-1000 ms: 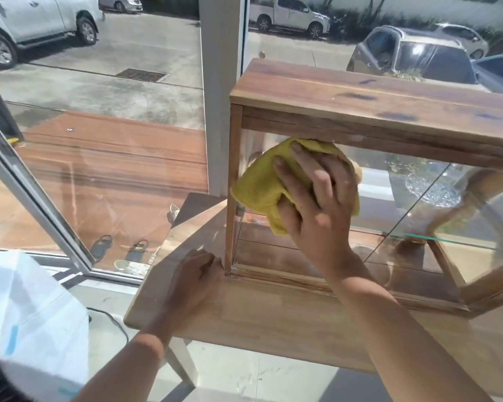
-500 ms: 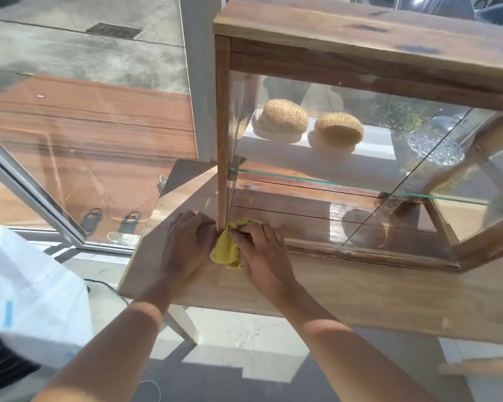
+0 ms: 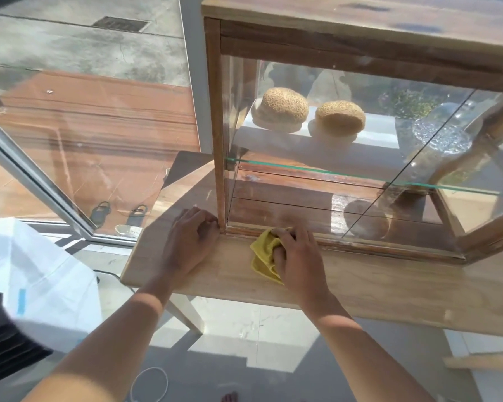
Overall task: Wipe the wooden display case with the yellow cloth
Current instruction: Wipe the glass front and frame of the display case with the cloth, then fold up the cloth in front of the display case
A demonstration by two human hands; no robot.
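The wooden display case [image 3: 360, 27] with glass sides stands on a light wooden table [image 3: 389, 288]. My right hand [image 3: 298, 259] grips the bunched yellow cloth [image 3: 263, 256] and presses it against the case's bottom front rail, a little right of the left corner. My left hand [image 3: 190, 236] rests on the table with its fingers curled against the foot of the case's left front post [image 3: 217, 126]. It holds nothing.
Two sesame buns [image 3: 282, 107] and a clear glass jar [image 3: 439, 140] sit on the glass shelf inside the case. A large window [image 3: 84, 126] stands to the left. A white bag [image 3: 38, 280] lies at lower left and a cable [image 3: 148, 384] on the floor.
My right hand brought the cloth down from the upper glass to the case's bottom left corner, then slid it right along the bottom rail. My left hand stayed by the post.
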